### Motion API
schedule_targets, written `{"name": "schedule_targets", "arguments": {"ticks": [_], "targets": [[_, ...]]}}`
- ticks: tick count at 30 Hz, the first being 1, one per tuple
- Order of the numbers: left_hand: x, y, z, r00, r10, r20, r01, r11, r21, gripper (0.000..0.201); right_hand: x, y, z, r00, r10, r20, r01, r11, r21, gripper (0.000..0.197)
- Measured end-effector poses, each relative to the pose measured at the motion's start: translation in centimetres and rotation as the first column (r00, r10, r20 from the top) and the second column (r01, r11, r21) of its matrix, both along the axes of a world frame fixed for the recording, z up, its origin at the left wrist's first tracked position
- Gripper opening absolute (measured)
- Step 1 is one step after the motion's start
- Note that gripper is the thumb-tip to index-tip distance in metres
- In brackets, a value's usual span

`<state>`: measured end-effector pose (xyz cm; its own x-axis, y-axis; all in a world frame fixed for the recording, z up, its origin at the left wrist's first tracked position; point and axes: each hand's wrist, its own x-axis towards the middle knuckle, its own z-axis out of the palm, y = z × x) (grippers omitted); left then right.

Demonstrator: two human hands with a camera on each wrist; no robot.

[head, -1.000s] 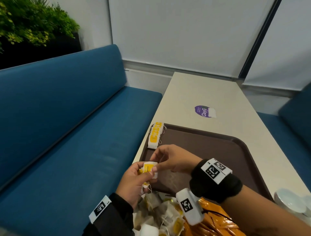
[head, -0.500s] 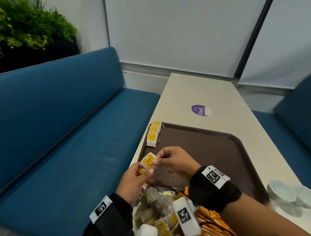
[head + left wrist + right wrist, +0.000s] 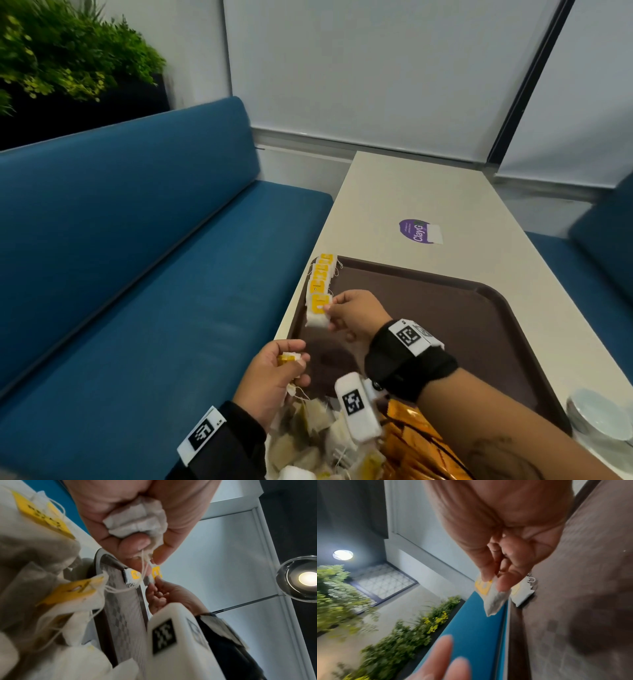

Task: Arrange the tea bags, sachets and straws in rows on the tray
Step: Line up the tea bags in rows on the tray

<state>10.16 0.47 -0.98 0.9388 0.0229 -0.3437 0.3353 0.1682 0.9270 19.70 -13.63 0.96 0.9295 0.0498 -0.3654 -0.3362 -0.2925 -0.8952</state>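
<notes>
Both hands are busy with tea bags. Right hand (image 3: pixel 356 313) pinches 1 tea bag (image 3: pixel 318 310) by its yellow tag between thumb and fingertip, holding it over the left rim of the brown tray (image 3: pixel 445 308), just at the near end of the row of tea bags (image 3: pixel 322 272) lined along that rim. Left hand (image 3: pixel 274 377) is clenched around a bunch of tea bags (image 3: pixel 137 520), with strings trailing from the fist.

Near the person, a loose pile of tea bags (image 3: pixel 308 431) and a heap of orange sachets (image 3: pixel 411 438) sit on the near end of the tray, partly hidden by the right forearm and the white wrist camera (image 3: pixel 356 411). A white bowl (image 3: pixel 596 418) stands off the tray's right corner, and a purple sticker (image 3: pixel 419 232) lies on the desk (image 3: pixel 411 192) beyond the tray.

Only the left wrist view shows the crumpled white bags inside the fist, plus a ceiling lamp (image 3: pixel 307 578). The right wrist view shows the pinched bag hanging free, its lower corner clear of the tray, with the row's nearest bag just behind it.

The desk is cream, flanked by a blue bench (image 3: pixel 154 274), with plants (image 3: pixel 61 54) behind and pale blinds ahead.
</notes>
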Motion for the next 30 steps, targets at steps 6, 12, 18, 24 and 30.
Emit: {"name": "schedule_targets", "arguments": {"ticks": [6,12,18,24,30], "targets": [[0.7,0.6,-0.9,0.999,-0.025,-0.029,0.025,1.000,0.017,0.015,5.6,1.1,-1.8,0.982,0.001,-0.189,-0.042,0.976,-0.212,0.022],[1.0,1.3,-1.2,0.999,-0.032,-0.042,0.032,0.999,-0.015,0.019,7.3,1.3,-3.1,0.983,-0.002,-0.184,-0.040,0.973,-0.226,0.015],[1.2,1.3,-1.0,0.998,-0.044,-0.041,0.042,0.998,-0.047,0.023,7.1,1.8,-2.4,0.974,-0.052,-0.222,0.014,0.986,-0.169,0.011],[0.8,0.8,-0.1,0.999,-0.038,0.020,0.040,0.985,-0.166,0.042,2.8,-0.4,0.4,0.996,0.091,-0.015,-0.092,0.995,-0.047,0.016],[-0.1,-0.5,1.1,0.997,-0.009,0.081,0.044,0.895,-0.445,0.050,-2.6,-2.0,3.4,0.801,0.586,-0.119,-0.578,0.810,0.095,0.026]]}}
